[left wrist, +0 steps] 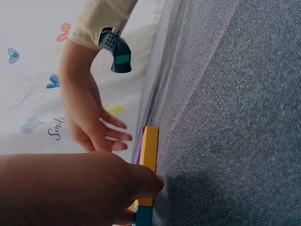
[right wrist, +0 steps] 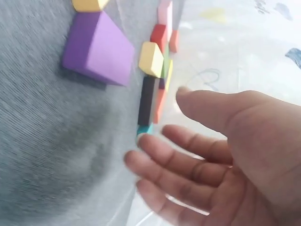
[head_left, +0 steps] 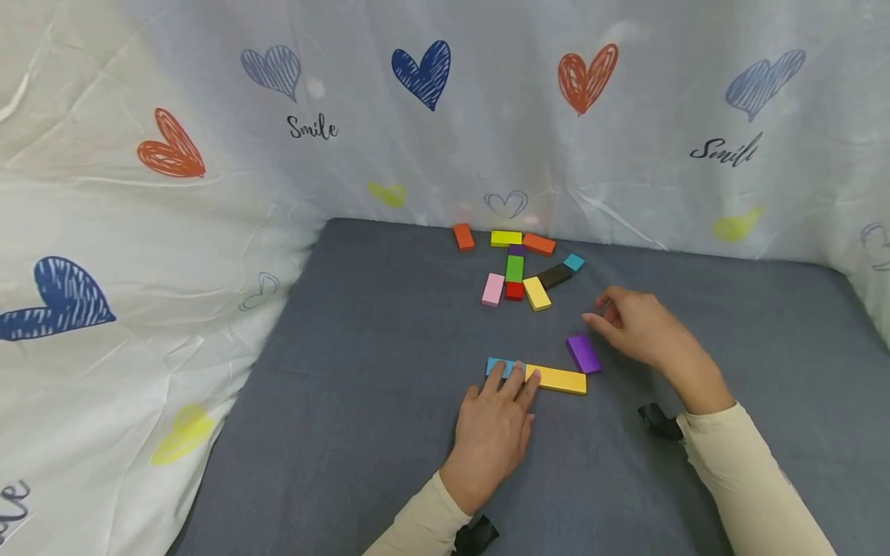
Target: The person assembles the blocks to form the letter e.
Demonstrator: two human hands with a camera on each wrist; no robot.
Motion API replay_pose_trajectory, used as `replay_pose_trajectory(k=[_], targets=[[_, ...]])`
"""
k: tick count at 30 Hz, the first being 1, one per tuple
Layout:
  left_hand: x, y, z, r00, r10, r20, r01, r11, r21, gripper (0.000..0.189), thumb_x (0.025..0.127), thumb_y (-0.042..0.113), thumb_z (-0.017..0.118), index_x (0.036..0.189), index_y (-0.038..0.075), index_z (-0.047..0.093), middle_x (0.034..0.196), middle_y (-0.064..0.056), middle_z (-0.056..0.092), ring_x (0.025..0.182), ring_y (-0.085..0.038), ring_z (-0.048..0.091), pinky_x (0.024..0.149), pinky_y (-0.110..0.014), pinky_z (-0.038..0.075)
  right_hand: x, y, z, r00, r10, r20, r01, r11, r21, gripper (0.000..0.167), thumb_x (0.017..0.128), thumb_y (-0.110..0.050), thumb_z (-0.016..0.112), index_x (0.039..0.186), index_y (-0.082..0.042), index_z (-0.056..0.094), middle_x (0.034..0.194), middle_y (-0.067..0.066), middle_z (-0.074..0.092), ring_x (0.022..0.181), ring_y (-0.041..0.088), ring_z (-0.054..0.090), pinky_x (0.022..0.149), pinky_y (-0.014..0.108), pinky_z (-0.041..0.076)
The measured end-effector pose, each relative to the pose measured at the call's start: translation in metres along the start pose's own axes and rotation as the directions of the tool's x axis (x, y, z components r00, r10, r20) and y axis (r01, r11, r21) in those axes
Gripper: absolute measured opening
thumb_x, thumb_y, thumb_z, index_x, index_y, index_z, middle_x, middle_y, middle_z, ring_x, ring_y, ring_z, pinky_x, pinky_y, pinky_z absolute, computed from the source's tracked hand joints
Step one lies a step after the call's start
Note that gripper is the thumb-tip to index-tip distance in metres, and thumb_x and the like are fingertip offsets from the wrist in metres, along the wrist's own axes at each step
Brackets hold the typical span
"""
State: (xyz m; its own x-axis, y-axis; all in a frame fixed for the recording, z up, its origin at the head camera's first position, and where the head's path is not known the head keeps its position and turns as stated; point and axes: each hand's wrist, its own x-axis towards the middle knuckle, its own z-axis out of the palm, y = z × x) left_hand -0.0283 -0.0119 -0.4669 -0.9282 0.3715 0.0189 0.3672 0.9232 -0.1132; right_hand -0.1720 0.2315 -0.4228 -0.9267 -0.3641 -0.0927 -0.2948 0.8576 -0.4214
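On the cloth (head_left: 348, 432), your left hand (head_left: 490, 440) rests extended fingers upon blue block (head_left: 492, 367) and yellow bar (head_left: 562, 380); your right hand (head_left: 643, 324), fingers loosely apart, holds nothing near purple block (head_left: 583, 354). Uneven pressing could push blocks crooked.

From over here I can read "Smile" (head_left: 313, 127) in curly black letters on the white cloth (head_left: 487, 147). Farther right, the cloth has a second "Smile" (head_left: 726, 150), but its last letter is hard to see. Cut-off writing (head_left: 12, 506) at the far left edge beats me. My left wrist view shows "Smil" (left wrist: 56, 129) turned sideways. My right wrist view has cut-off letters (right wrist: 260, 6) I can't read.
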Motion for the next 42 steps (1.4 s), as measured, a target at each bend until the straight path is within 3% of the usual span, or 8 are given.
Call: replay_pose_trajectory(k=[8,16,22,27,34,42], targets=[[0.002,0.001,0.0,0.999,0.002,0.033,-0.002,1.0,0.009,0.062,0.104,0.052,0.062,0.162,0.036,0.044,0.161,0.009,0.049,0.147,-0.019,0.044,0.088,-0.037,0.056,0.028,0.002,-0.013,0.992,-0.103,-0.078,0.098,0.993,-0.06,0.035,0.101,-0.017,0.073,0.13,0.0,0.066,0.119,0.017,0.071,0.108,0.035,0.069,0.092,0.057,0.055],[0.0,0.001,0.001,0.998,0.015,0.059,-0.015,1.0,-0.001,0.061,0.104,0.052,0.06,0.162,0.037,0.044,0.161,0.009,0.049,0.148,-0.02,0.043,0.086,-0.037,0.056,0.06,0.003,-0.007,0.984,-0.176,0.025,0.178,0.966,-0.186,0.05,0.1,-0.014,0.074,0.145,0.002,0.058,0.141,0.025,0.062,0.131,0.043,0.059,0.107,0.061,0.047],[0.001,-0.001,0.001,0.999,0.014,0.04,-0.014,1.0,-0.007,0.061,0.104,0.051,0.061,0.161,0.037,0.045,0.161,0.009,0.049,0.147,-0.02,0.043,0.085,-0.036,0.056,0.082,0.0,0.0,0.973,-0.223,0.065,0.232,0.937,-0.261,0.053,0.097,-0.008,0.076,0.146,0.001,0.057,0.143,0.025,0.06,0.132,0.043,0.058,0.107,0.061,0.047],[0.0,-0.001,0.002,0.999,0.025,0.024,-0.025,1.0,0.005,0.061,0.103,0.051,0.062,0.16,0.036,0.046,0.16,0.008,0.05,0.146,-0.019,0.044,0.083,-0.035,0.056,0.093,-0.001,0.007,0.97,-0.216,0.11,0.239,0.923,-0.301,0.049,0.097,-0.006,0.076,0.143,-0.002,0.062,0.141,0.024,0.063,0.129,0.043,0.061,0.101,0.06,0.051],[-0.001,-0.002,0.003,0.999,0.031,0.006,-0.031,0.999,0.005,0.06,0.103,0.05,0.063,0.159,0.036,0.049,0.159,0.008,0.052,0.145,-0.019,0.045,0.081,-0.035,0.055,0.093,-0.001,0.011,0.975,-0.188,0.116,0.216,0.924,-0.317,0.04,0.094,-0.005,0.079,0.133,-0.004,0.069,0.128,0.019,0.067,0.119,0.04,0.064,0.093,0.06,0.055],[-0.001,-0.004,0.003,1.0,0.023,0.009,-0.023,1.0,0.0,0.06,0.103,0.049,0.063,0.159,0.035,0.048,0.159,0.008,0.052,0.145,-0.019,0.044,0.082,-0.035,0.056,0.094,0.0,0.015,0.979,-0.187,0.077,0.202,0.927,-0.317,0.038,0.092,-0.005,0.081,0.129,-0.005,0.071,0.127,0.016,0.068,0.122,0.038,0.063,0.097,0.06,0.054]])
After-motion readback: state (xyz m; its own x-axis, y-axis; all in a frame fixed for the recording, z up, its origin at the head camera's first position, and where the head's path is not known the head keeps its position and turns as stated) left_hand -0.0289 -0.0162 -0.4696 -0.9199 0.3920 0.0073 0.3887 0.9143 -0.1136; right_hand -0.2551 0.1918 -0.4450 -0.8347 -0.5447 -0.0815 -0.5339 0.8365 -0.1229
